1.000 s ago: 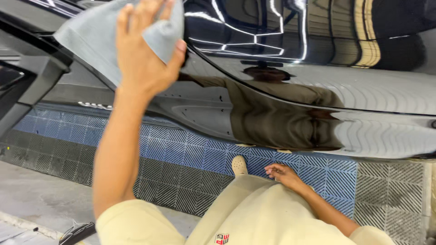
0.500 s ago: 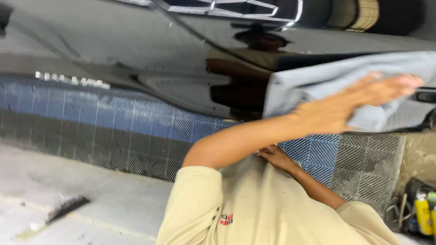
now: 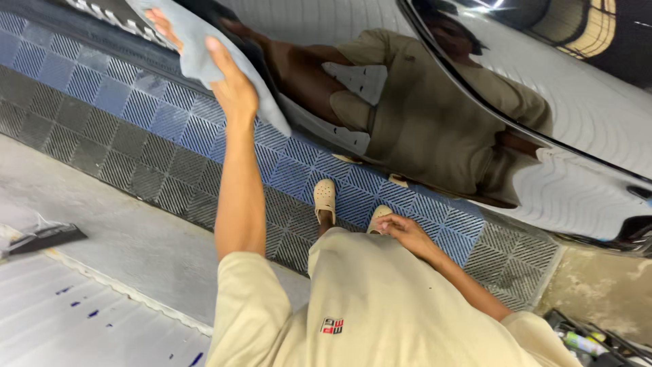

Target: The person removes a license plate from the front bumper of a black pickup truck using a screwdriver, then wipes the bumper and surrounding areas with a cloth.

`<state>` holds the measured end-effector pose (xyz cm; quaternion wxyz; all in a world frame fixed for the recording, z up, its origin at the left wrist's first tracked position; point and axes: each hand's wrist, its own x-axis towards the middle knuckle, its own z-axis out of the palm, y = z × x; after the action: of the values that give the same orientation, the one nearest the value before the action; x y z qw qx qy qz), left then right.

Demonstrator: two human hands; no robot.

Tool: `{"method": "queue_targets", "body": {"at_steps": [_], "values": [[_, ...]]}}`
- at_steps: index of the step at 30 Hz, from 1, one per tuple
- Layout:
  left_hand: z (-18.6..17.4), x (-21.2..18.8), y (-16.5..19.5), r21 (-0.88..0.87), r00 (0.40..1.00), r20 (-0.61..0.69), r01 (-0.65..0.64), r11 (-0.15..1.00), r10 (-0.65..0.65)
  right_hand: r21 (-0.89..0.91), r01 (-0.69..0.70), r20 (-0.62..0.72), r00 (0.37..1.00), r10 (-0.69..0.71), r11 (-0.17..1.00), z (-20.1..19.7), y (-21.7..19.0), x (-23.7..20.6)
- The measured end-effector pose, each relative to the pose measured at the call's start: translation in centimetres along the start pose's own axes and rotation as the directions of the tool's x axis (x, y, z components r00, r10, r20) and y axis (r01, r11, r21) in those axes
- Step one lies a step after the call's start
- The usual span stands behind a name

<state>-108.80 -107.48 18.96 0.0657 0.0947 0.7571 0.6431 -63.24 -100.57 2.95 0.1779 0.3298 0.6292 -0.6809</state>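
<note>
My left hand (image 3: 233, 85) presses a grey microfibre cloth (image 3: 193, 44) flat against the lower edge of a glossy black car body (image 3: 598, 115), at the upper left. The fingers are spread over the cloth and it hangs down to the right of the hand. My right hand (image 3: 406, 233) rests on my knee, fingers loosely curled, holding nothing. I am crouched in beige clothes, which the car's panel reflects.
Blue and grey grid floor tiles (image 3: 156, 129) run along the car, with my beige shoes (image 3: 324, 198) on them. A dark flat tool (image 3: 42, 238) lies on the concrete at the left. Bottles in a holder (image 3: 587, 340) sit at the bottom right.
My left hand has swept the cloth from the right side of the panel back to the left and down to the car's lower edge. The right hand stays on my knee.
</note>
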Motion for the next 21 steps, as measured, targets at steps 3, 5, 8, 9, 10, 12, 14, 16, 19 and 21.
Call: {"method": "queue_targets", "body": {"at_steps": [3, 5, 8, 9, 10, 12, 14, 16, 19, 21], "values": [[5.4, -8.1, 2.6, 0.368, 0.928, -0.103, -0.300, 0.880, 0.359, 0.011, -0.142, 0.000, 0.990, 0.142, 0.990, -0.6, 1.9, -1.8], [9.5, -17.8, 5.3, 0.485, 0.706, 0.180, -0.669, 0.563, 0.685, 0.010, -0.191, -0.007, 0.982, 0.191, 0.982, -1.1, 3.4, -2.1], [13.8, -28.4, 7.8, -0.106, 0.547, 0.713, -0.533, 0.839, 0.438, -0.023, 0.021, -0.022, 1.000, -0.022, 1.000, -2.0, 5.2, -0.8], [14.4, -29.7, 8.0, -0.156, 0.490, 0.674, -0.637, 0.755, 0.553, -0.044, 0.058, -0.012, 0.998, -0.058, 0.997, -2.3, 5.6, -0.1], [14.6, -29.9, 7.6, -0.222, 0.376, 0.633, -0.750, 0.624, 0.677, -0.060, 0.095, -0.001, 0.995, -0.095, 0.994, -2.6, 5.8, 0.6], [13.6, -27.6, 5.6, -0.205, 0.335, 0.614, -0.807, 0.555, 0.714, -0.051, 0.114, 0.051, 0.992, -0.112, 0.992, -2.9, 5.7, 1.6], [11.2, -23.9, 3.0, -0.168, 0.463, 0.572, -0.742, 0.649, 0.677, -0.022, 0.012, 0.187, 0.982, -0.007, 1.000, -3.0, 4.6, 2.1], [7.8, -18.0, 0.7, -0.089, 0.617, 0.464, -0.681, 0.727, 0.635, -0.091, 0.000, 0.203, 0.979, 0.018, 0.996, -2.9, 2.5, 2.2], [3.8, -5.4, 1.0, 0.340, 0.696, 0.231, -0.713, 0.613, 0.680, -0.101, -0.031, 0.142, 0.989, 0.046, 0.994, -2.5, -2.4, 2.7], [1.6, 2.2, 3.4, 0.193, 0.692, 0.005, -0.709, 0.678, 0.722, -0.060, 0.005, 0.156, 0.988, 0.005, 0.998, -1.6, -6.2, 3.1]]}}
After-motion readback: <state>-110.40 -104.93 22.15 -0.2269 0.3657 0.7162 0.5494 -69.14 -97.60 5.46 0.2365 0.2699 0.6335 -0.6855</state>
